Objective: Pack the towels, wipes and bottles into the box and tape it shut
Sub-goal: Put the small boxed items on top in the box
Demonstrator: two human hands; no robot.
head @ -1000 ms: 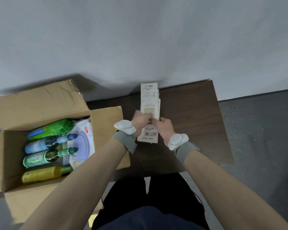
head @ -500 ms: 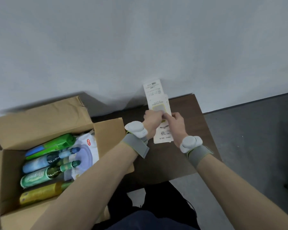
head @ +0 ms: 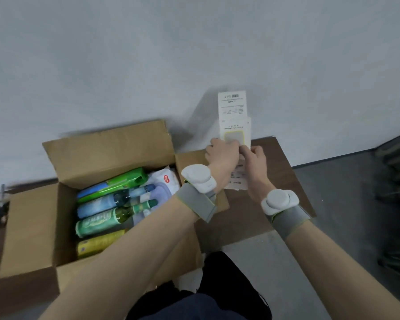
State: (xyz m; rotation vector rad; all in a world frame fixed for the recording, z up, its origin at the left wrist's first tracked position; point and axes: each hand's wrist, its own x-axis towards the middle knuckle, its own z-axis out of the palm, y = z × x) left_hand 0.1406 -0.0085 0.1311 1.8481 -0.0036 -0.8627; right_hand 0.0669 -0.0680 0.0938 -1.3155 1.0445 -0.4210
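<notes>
A single head-worn camera is looking forward and steeply down, close over the person's own forearms, which are reaching up from the bottom corners of the frame. It is facing a pale wall that is filling the upper half. The open cardboard box is sitting left of centre, the dark table right of centre, and grey floor is running off the right edge. The wide lens is bending the edges.

Dim, flat, cool light; soft shadows on pale grey wall behind open cardboard box. Motion blur at 9 o'clock, wide-angle bending at edges.
</notes>
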